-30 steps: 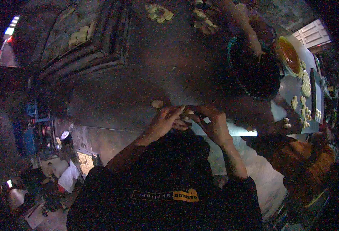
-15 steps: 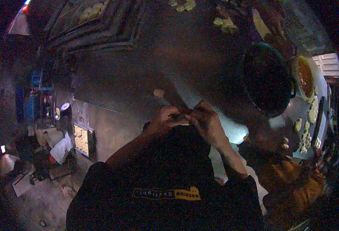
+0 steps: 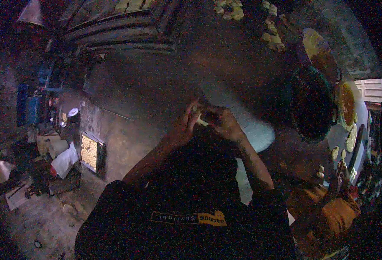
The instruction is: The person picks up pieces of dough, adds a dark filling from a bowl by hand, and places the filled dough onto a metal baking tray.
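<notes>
My left hand (image 3: 190, 119) and my right hand (image 3: 223, 121) meet over the near edge of the dim worktable (image 3: 147, 91), their fingers closed round a small pale piece of dough (image 3: 201, 121). Much of that piece is hidden by my fingers, and its shape is unclear in the low light.
Stacked dark trays (image 3: 126, 30) and dough clusters (image 3: 227, 9) lie ahead. A dark pot (image 3: 310, 106), orange-filled bowl (image 3: 346, 104) and more dough (image 3: 351, 138) are right. An orange-clothed person (image 3: 329, 212) works lower right. A dough-filled tray (image 3: 89, 151) sits low left.
My hands have risen a little in the view, fingers still together on the small piece. The surroundings have shifted as my head moved. The other person's arm that reached into the dark pot has withdrawn.
</notes>
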Demonstrator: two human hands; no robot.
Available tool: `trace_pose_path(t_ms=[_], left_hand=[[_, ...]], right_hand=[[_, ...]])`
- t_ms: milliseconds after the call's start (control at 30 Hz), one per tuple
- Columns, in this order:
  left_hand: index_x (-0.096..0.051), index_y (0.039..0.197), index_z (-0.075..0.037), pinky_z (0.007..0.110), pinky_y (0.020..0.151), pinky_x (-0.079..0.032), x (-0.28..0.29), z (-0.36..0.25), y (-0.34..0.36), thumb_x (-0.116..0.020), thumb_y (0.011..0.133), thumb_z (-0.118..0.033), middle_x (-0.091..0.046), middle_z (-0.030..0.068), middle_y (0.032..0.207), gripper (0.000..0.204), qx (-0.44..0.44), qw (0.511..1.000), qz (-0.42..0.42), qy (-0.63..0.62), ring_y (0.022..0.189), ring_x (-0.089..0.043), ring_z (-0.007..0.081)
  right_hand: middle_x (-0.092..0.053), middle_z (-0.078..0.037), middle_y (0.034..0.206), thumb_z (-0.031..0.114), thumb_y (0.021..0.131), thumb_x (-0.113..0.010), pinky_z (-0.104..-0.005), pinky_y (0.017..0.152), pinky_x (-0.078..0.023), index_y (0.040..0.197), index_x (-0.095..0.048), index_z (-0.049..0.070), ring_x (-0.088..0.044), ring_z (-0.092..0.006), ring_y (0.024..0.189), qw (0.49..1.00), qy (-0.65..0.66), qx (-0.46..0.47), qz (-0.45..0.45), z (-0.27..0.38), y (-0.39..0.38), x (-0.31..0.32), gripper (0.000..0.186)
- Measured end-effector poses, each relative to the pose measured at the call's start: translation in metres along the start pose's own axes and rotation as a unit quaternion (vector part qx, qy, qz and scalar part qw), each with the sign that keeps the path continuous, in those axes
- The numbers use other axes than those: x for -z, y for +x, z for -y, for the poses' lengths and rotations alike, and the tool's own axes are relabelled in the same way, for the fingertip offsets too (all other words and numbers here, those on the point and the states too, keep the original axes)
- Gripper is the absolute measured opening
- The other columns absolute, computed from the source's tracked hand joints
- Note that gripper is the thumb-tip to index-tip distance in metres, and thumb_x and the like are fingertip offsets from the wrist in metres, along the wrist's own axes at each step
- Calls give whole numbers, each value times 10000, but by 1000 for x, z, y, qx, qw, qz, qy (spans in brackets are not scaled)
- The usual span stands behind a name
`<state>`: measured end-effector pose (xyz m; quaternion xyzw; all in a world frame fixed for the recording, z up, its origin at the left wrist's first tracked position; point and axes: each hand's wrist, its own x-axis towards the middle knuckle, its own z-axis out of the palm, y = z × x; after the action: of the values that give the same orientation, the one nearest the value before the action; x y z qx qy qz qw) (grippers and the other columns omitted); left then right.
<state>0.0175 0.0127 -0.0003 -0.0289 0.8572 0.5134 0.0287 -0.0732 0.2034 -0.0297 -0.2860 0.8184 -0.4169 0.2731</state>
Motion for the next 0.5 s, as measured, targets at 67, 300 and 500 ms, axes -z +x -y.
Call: trace_pose_path(t_ms=[67,300,500], left_hand=[[-311,1541,-106,367,829,-554,9,13,15,-402,1070,-339,-674,189,1031,533,0,999,-1,-36,927,-684,226],[-329,1520,-84,328,715,-546,48,45,13,-399,1072,-289,-697,145,915,498,38,976,-49,-207,740,-687,202],[-353,1512,-78,422,987,-458,53,83,-2,-397,1076,-288,-707,133,976,486,-188,976,-112,13,997,-661,272]], right_hand=[[-646,-174,1252,29,825,-697,-418,920,-532,1214,-661,57,-618,-363,1150,998,18,24,-48,-39,29,0,392],[-647,-169,1240,170,800,-759,-447,989,-477,1247,-657,117,-581,-391,1190,967,-167,137,-133,-1,32,14,462],[-655,-143,1249,149,748,-773,-415,1060,-408,1231,-659,117,-564,-367,1170,980,-144,85,-103,-20,11,-8,498]])
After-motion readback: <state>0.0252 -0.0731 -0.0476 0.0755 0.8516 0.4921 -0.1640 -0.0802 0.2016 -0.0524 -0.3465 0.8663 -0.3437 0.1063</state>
